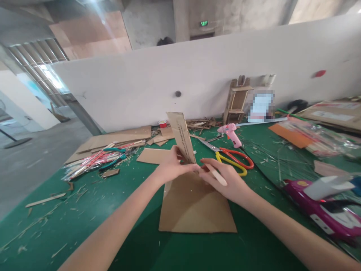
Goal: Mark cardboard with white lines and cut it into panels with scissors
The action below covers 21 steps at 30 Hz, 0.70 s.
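A flat brown cardboard sheet (pixel 197 210) lies on the green table in front of me. At its far edge stands a narrower cardboard piece (pixel 179 131) with printed letters, tilted slightly left. My left hand (pixel 169 167) grips this piece low down, thumb and fingers closed around its bottom part. Between the fingers of my right hand (pixel 229 178) is a pale wooden craft stick (pixel 219 176). The right fingertips meet the left thumb near the foot of the upright piece, and the exact contact there is hidden. Another cardboard piece (pixel 150 155) lies behind my left hand.
Scissors (pixel 237 158) with red and yellow handles and a pink glue gun (pixel 230 133) lie beyond my right hand. A purple device (pixel 318 210) sits at the right. Wrapped sticks and teal-handled pliers (pixel 114 150) are at the left. A white partition (pixel 135 82) bounds the back.
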Tool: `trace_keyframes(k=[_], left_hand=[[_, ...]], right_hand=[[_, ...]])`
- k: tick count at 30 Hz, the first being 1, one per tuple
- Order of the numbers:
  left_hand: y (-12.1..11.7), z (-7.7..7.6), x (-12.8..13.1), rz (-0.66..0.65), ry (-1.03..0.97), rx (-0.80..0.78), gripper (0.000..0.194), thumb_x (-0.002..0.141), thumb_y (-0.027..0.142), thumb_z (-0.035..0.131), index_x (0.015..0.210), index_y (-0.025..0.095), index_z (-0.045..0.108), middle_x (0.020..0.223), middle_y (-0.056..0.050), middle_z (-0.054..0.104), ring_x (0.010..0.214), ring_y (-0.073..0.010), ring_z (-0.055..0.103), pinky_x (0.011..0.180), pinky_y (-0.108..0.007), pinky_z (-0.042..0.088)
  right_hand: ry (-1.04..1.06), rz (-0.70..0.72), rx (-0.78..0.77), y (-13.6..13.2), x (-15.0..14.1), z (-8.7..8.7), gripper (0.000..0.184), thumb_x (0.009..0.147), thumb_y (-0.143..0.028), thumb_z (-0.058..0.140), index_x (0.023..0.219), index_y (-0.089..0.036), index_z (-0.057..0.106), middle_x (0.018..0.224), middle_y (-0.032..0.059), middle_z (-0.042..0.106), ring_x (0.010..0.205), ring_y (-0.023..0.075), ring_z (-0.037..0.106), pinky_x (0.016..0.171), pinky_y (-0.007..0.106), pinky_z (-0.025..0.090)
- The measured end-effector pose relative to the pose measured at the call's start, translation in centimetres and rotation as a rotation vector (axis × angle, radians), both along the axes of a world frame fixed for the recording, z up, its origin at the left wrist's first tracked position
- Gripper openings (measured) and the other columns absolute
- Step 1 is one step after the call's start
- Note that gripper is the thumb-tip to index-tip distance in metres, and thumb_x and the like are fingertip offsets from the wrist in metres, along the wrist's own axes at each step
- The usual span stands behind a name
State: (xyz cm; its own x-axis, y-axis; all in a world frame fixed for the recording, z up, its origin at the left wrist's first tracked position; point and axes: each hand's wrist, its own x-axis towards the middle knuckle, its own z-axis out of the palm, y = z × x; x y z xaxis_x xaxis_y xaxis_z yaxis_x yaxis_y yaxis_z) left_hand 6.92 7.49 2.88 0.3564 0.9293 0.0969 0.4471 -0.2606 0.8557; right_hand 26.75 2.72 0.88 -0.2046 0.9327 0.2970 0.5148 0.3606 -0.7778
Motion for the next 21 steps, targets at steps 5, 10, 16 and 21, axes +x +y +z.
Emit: trace_keyframes(k=[5,10,16,21], left_hand=[[1.0,0.2,-0.2,0.016,0.027,0.078,0.044,0.073,0.047,0.066,0.104,0.019,0.050,0.099,-0.008,0.064,0.087,-0.0231,0.063,0.075,-0.037,0.051],[2.1,-0.2,-1.1,-0.198,-0.021,0.065,0.018,0.083,0.026,0.053,0.099,0.020,0.057,0.097,-0.006,0.066,0.086,-0.0186,0.064,0.079,-0.033,0.051],[2.3,-1.5,-0.7,-0.185,0.019,0.135,0.020,0.083,0.019,0.050,0.100,0.020,0.060,0.097,-0.006,0.068,0.090,-0.0191,0.063,0.083,-0.034,0.049],[2.0,-1.6,-0.5,-0.204,-0.021,0.125,0.021,0.083,0.020,0.050,0.103,0.021,0.058,0.100,-0.005,0.068,0.092,-0.0182,0.064,0.084,-0.033,0.049]], right_hand=[[-0.140,0.097,0.107,2.3,-0.2,1.8,0.017,0.086,-0.030,0.051,0.086,-0.019,0.063,0.074,0.0020,0.067,0.066,0.0170,0.063,0.058,0.025,0.044],[0.020,0.075,-0.006,4.1,1.4,-0.3,0.018,0.085,-0.034,0.051,0.076,-0.019,0.059,0.074,0.0012,0.064,0.064,0.0166,0.063,0.053,0.024,0.049],[0.147,0.067,-0.147,4.9,2.1,-2.9,0.014,0.080,-0.034,0.057,0.076,-0.021,0.058,0.080,0.0023,0.064,0.070,0.0178,0.064,0.058,0.027,0.058],[0.151,0.064,-0.142,4.9,2.0,-2.5,0.009,0.078,-0.031,0.059,0.078,-0.022,0.060,0.081,0.0020,0.064,0.070,0.0183,0.064,0.058,0.028,0.059]])
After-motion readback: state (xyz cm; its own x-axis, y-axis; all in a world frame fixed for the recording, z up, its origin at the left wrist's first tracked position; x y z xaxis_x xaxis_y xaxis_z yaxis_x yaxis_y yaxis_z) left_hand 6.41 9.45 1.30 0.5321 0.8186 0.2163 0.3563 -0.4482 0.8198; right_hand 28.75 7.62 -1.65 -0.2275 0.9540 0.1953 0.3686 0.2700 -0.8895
